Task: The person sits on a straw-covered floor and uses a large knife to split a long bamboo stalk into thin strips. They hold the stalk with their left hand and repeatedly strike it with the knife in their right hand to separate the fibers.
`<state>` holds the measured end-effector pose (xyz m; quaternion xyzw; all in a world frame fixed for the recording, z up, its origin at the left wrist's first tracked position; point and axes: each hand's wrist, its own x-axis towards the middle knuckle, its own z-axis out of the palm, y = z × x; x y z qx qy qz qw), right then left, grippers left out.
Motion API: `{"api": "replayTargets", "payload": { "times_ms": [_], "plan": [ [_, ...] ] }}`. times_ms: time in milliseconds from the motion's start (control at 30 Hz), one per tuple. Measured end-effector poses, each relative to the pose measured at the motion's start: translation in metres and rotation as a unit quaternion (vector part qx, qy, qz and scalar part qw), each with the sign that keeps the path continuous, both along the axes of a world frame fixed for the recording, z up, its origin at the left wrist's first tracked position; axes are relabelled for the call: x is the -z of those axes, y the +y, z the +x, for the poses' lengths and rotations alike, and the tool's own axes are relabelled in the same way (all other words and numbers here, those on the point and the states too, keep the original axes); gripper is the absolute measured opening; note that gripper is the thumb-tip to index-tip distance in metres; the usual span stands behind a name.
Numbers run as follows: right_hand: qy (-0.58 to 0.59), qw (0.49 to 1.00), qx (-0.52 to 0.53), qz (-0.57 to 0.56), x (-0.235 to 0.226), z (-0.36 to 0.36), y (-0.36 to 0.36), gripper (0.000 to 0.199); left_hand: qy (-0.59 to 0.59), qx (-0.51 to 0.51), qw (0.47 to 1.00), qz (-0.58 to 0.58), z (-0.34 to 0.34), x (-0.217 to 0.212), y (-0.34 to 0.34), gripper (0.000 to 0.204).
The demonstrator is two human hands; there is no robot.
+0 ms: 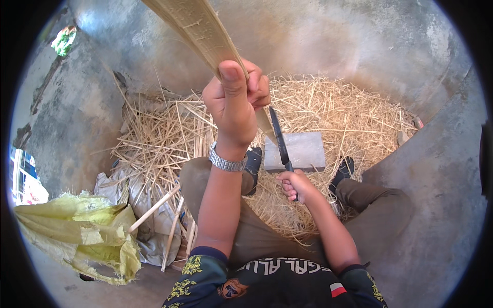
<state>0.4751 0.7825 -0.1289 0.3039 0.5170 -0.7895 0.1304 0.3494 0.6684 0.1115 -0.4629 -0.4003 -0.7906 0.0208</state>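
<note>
- The left hand (235, 100) is clamping a long pale bamboo strip (197, 28), thumb pressed flat along its face; the strip is running up toward 11 o'clock.
- The right hand (295, 186) is closing around the handle of a dark knife (279, 137), blade pointing to 12 o'clock and meeting the strip's lower end.
- The strip is likely light, stiff yet springy, with splintery edges; gripping its flat faces appears safest.
- A grey block (303, 150) is lying on straw shavings (334, 110) at 1 o'clock of the knife hand.
</note>
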Motion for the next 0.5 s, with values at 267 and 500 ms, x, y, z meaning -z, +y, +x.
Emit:
{"api": "replayTargets", "payload": {
  "times_ms": [267, 500],
  "plan": [
    [0.266, 0.862, 0.273, 0.334, -0.108, 0.025, -0.021, 0.036, 0.011, -0.031, 0.999, 0.018, 0.010, -0.003, 0.006, 0.062],
    [0.025, 0.828, 0.107, 0.550, 0.077, -0.027, -0.017, 0.036, 0.050, 0.013, 0.998, -0.026, 0.016, 0.007, 0.007, 0.061]
  ]
}}
